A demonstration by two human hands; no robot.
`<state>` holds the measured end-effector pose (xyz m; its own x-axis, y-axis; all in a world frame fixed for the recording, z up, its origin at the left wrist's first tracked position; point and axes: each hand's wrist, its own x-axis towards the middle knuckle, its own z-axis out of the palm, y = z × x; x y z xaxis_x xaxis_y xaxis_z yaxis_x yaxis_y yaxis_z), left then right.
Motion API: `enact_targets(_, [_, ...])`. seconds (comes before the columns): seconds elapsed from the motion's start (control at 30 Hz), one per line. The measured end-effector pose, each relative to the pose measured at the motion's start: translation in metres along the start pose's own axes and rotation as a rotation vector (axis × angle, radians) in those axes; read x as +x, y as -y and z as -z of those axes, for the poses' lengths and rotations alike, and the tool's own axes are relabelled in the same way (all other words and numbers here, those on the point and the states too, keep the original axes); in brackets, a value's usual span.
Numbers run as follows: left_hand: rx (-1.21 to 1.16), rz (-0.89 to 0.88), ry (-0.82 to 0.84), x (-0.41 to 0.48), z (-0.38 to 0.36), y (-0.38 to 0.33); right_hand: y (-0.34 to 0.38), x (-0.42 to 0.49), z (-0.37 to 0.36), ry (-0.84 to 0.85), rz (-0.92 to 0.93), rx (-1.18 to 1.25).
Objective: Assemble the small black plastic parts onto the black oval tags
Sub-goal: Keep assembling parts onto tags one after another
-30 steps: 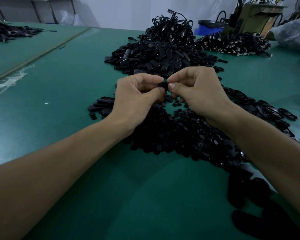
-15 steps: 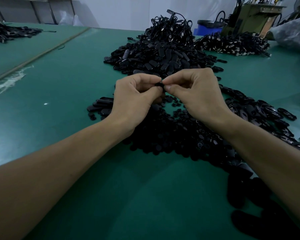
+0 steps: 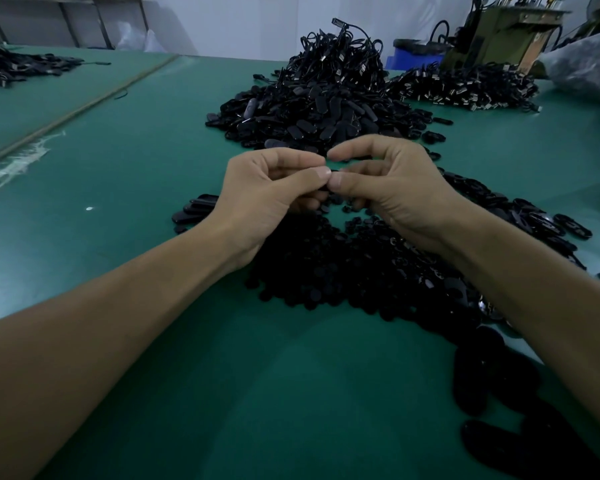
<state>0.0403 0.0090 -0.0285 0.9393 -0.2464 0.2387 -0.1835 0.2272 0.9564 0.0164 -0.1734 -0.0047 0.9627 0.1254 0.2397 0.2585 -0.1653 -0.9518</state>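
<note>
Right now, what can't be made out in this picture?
Head view, black piece: fingertips of left hand and right hand cover nearly all; fitted or not, unclear.
Head view, near pile: too dark to separate parts.
Head view, dark shapes lower right: blurred, cut by the edge.

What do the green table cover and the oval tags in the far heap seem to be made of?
Green table cover: seemingly a rubber or vinyl mat, matte; even colour, only soft sheen.
Oval tags: probably moulded plastic, glossy black; bright highlights run along their smooth rounded faces.
</note>
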Motion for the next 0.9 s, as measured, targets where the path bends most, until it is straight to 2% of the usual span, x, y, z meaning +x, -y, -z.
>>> enact_targets(0.1, [-0.027, 0.028, 0.012, 0.0006, 0.0009, -0.0003, -0.0016, 0.0022, 0.0015, 0.027, -0.056, 0.075])
enact_targets(0.33, [0.043, -0.012, -0.028, 0.0019, 0.0026, 0.0017, -0.0006, 0.0007, -0.0006, 0.071, -0.16, 0.018])
enact_targets(0.73, [0.028, 0.033, -0.05, 0.0019, 0.0016, 0.0017, -0.0002, 0.0014, -0.0003, 0.029, -0.109, -0.017])
enact_targets(0.9, [0.036, 0.032, -0.048, 0.0017, 0.0013, 0.0008, -0.0004, 0.0008, -0.001, 0.006, -0.04, -0.117])
